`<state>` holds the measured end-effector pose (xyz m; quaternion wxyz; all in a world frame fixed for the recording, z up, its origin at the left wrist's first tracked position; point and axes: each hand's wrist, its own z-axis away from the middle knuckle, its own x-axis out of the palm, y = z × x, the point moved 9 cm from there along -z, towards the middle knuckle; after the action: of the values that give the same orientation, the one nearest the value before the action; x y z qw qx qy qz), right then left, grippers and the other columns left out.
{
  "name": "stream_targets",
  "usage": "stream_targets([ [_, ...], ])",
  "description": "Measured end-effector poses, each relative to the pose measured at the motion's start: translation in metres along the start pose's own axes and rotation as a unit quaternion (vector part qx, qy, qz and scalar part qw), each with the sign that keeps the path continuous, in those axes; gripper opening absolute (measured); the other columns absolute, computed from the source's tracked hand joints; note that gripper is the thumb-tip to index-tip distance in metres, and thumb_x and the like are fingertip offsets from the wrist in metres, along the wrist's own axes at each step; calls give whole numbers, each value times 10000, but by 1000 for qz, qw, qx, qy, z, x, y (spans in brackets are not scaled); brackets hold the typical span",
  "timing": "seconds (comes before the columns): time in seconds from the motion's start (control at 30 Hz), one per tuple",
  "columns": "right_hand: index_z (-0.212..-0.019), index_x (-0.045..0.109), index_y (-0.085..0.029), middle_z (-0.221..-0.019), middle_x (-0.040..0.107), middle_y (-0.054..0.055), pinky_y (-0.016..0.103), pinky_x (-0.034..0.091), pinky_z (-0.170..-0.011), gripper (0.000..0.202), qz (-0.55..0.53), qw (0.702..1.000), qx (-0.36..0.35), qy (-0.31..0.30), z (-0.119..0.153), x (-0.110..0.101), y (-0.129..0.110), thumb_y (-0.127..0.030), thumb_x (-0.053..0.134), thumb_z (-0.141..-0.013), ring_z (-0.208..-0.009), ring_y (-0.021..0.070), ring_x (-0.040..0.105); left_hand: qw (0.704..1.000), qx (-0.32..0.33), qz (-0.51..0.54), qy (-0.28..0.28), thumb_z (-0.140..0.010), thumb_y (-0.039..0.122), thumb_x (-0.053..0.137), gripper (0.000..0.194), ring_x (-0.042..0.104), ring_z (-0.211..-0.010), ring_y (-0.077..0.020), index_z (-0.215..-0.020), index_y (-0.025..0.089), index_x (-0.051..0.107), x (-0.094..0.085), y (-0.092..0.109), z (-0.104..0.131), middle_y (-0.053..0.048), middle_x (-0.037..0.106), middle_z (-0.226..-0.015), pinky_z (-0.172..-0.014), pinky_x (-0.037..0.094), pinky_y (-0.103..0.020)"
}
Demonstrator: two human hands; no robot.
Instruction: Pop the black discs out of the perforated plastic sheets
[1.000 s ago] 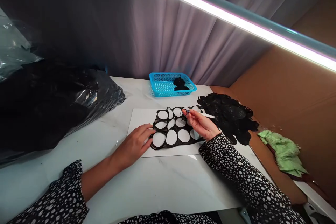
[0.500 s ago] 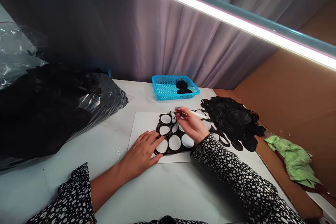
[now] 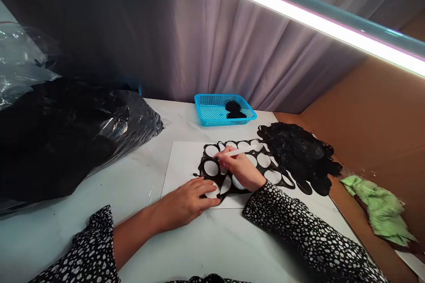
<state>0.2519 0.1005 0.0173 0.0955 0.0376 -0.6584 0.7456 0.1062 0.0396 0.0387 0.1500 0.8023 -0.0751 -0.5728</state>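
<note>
A black, flexible-looking sheet with several round holes [image 3: 267, 169] lies on a white board [image 3: 182, 159]. My left hand [image 3: 186, 201] rests flat over its near left corner, fingers stretched out and touching it, with nothing gripped. Above the middle of the sheet, my right hand [image 3: 244, 172] pinches a slim white pen-like tool [image 3: 245, 149]. The tool slants, its dark tip pointing left and down near a hole at the sheet's left side. Whether the tip touches the sheet I cannot tell. My right hand covers some of the holes.
Behind the board stands a blue basket [image 3: 229, 123] with black round pieces [image 3: 233, 107]. A heap of black ring-like scraps [image 3: 303, 154] lies right, near a green cloth [image 3: 375, 208]. At left bulges a plastic bag of black material [image 3: 83, 141]. A tube light [image 3: 282, 4] hangs overhead.
My right hand has moved down and slightly left, tilting the tool's tip toward the sheet. My left hand has shifted right, further onto the sheet, whose left part looks displaced.
</note>
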Motion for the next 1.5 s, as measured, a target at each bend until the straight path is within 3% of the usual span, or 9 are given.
stream_targets([
  [0.2,-730,586,-187,-767,661,1,284,439,-693,164,303,948,-82,-42,14,15,7,-294,616,-850,-717,147,577,988,-128,-56,60,-980,217,496,401,521,-1280,-266,-1371,127,487,-5,-23,5,-154,556,-1348,-1039,502,-442],
  [0.6,-793,598,-188,-822,665,17,282,470,-706,113,368,916,-153,-49,21,22,5,-227,599,-900,-761,156,595,978,-113,-161,72,-1005,224,447,351,548,-1252,-270,-1310,85,551,4,-20,7,-149,626,-1279,-1026,486,-418],
  [0.67,-839,594,-189,-854,658,36,290,477,-708,88,435,876,-197,-72,28,34,3,-196,566,-922,-779,166,585,979,-112,-156,69,-1005,221,438,346,548,-1255,-268,-1309,102,551,4,-21,7,-141,631,-1277,-1018,486,-424],
  [0.8,-888,590,-181,-867,635,89,336,476,-727,143,601,718,-315,-156,43,63,3,-144,468,-953,-819,217,552,982,-106,-145,54,-997,203,419,315,557,-1241,-275,-1258,123,576,5,-22,5,-130,658,-1212,-1002,486,-444],
  [0.87,-881,584,-185,-883,634,100,339,470,-720,157,621,696,-341,-117,32,49,-12,-132,451,-944,-820,224,552,982,-105,-146,53,-994,196,417,315,560,-1230,-273,-1260,120,569,4,-21,5,-128,658,-1200,-996,484,-438],
  [1.03,-758,558,-204,-768,649,55,306,472,-654,153,465,820,-240,233,-21,-86,-73,-270,547,-897,-692,186,592,982,-99,-150,57,-998,193,422,304,572,-1188,-271,-1255,105,560,-5,-17,3,-126,651,-1178,-972,477,-434],
  [1.13,-692,537,-197,-754,671,53,267,467,-536,236,266,918,-134,263,-39,-129,-63,-355,673,-802,-665,180,637,986,-119,-112,43,-1002,204,426,231,629,-989,-224,-1105,150,625,-11,-25,-6,-76,663,-1035,-872,507,-397],
  [1.3,-741,554,-172,-875,713,85,191,473,-489,279,-31,989,7,143,-48,-87,-14,-299,798,-692,-759,161,691,970,-171,-138,105,-969,199,477,265,580,-1098,-272,-1207,130,572,-18,-52,-22,-128,616,-1179,-902,497,-434],
  [1.5,-720,568,-165,-844,714,51,248,499,-683,277,68,998,-18,-8,-49,-17,5,-375,745,-754,-758,131,642,961,-195,-180,82,-930,210,551,325,564,-1193,-290,-1237,105,540,0,-63,-21,-150,602,-1264,-998,482,-427],
])
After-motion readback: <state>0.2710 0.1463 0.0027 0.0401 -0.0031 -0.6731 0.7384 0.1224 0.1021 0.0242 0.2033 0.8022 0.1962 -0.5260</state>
